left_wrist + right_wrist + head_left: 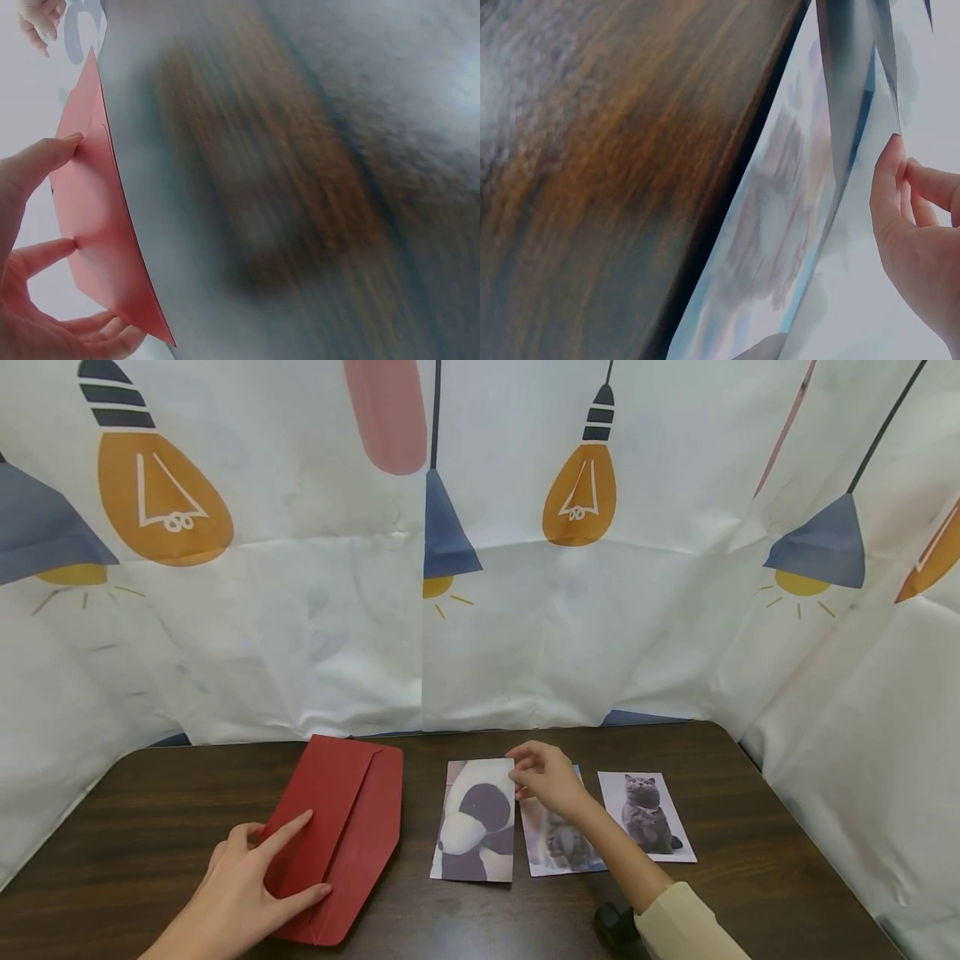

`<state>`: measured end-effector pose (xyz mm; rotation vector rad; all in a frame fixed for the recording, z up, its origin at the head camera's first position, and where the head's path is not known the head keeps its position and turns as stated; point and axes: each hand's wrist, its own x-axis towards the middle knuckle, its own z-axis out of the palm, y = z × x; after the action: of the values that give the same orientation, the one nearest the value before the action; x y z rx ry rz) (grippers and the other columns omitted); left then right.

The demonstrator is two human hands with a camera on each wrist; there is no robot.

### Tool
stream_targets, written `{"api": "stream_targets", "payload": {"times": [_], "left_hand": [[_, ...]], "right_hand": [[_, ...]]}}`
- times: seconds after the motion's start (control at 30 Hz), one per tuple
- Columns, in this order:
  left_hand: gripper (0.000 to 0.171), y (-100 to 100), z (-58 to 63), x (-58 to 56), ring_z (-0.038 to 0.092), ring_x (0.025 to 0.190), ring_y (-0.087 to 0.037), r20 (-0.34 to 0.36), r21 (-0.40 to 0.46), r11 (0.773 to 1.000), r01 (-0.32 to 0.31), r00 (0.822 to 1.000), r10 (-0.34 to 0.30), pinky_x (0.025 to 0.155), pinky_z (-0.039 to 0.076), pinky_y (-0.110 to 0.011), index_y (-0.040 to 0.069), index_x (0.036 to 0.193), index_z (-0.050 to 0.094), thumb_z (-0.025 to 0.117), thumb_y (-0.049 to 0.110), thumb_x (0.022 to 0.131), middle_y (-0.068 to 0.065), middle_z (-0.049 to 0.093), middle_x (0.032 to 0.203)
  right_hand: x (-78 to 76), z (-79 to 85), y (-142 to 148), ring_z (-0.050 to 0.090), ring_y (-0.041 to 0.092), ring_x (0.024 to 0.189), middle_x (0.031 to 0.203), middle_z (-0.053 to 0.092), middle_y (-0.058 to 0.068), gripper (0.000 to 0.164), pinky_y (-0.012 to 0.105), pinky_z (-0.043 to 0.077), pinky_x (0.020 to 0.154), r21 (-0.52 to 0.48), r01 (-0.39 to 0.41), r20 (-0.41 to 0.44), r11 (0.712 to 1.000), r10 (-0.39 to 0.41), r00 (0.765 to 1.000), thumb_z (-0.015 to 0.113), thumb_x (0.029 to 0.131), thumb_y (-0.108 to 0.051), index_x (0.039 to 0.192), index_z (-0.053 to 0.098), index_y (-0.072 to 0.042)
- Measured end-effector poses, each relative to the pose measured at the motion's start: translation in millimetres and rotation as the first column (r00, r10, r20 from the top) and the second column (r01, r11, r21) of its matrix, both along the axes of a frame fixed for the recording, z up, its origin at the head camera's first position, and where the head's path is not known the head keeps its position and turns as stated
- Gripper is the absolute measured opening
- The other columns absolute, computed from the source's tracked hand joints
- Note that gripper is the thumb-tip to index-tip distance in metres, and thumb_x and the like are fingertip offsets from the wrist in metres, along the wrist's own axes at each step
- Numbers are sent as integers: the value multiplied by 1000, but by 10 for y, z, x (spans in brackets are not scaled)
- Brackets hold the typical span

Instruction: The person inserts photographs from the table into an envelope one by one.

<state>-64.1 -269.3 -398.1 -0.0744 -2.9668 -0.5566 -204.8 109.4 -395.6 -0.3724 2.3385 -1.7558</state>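
A red envelope (pixel 333 827) lies at a slant on the left side of the table. My left hand (pixel 238 878) holds it by its left side, with thumb and index finger spread on its face. In the left wrist view other fingers (pixel 112 330) curl around the envelope's edge. My right hand (pixel 551 779) pinches the upper right corner of a photo card (pixel 480 827) that shows a white and grey plush toy. Partly behind the right forearm lies a photo of a striped cat (pixel 558 843), and beyond it a photo of a grey cat (pixel 648 818).
All of this sits on a dark wooden table (pixel 150 835). A white curtain (pixel 510 652) with printed lamps and bulbs hangs at the back and sides. A black device (pixel 617 927) is at the right wrist, beside a cream sleeve (pixel 686 922).
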Motion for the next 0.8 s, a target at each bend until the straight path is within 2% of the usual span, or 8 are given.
{"api": "stream_targets", "payload": {"times": [0.13,0.33,0.57,0.8], "left_hand": [[93,25,46,-26,49,109,-56,7,3,1000,-15,1000,15,75,51,-61,4,149,56,92,51,76,-39,49,124],[93,70,94,-58,49,109,-58,-13,12,1000,-21,1000,22,78,49,-64,5,149,57,91,53,77,-40,48,125],[93,137,117,-89,48,110,-55,-48,32,999,-24,999,26,79,48,-63,4,148,58,91,52,76,-37,49,122],[93,211,153,-132,46,110,-56,-44,35,999,-24,999,25,79,49,-63,2,148,57,91,51,77,-36,48,120]], "right_hand": [[10,24,3,67,15,72,94,67,16,29,35,64,72,-21,-7,1,1000,7,1000,65,98,8,126,62,13],[18,49,5,66,14,73,94,64,14,30,36,64,74,-54,-10,-1,999,10,1000,64,98,9,127,60,15],[39,87,11,64,13,74,95,66,14,30,31,63,72,-80,-9,-1,997,9,1000,64,99,8,128,60,14],[69,119,27,63,12,76,97,66,14,31,31,63,73,-98,-10,2,995,10,1000,63,99,8,129,59,14]]}}
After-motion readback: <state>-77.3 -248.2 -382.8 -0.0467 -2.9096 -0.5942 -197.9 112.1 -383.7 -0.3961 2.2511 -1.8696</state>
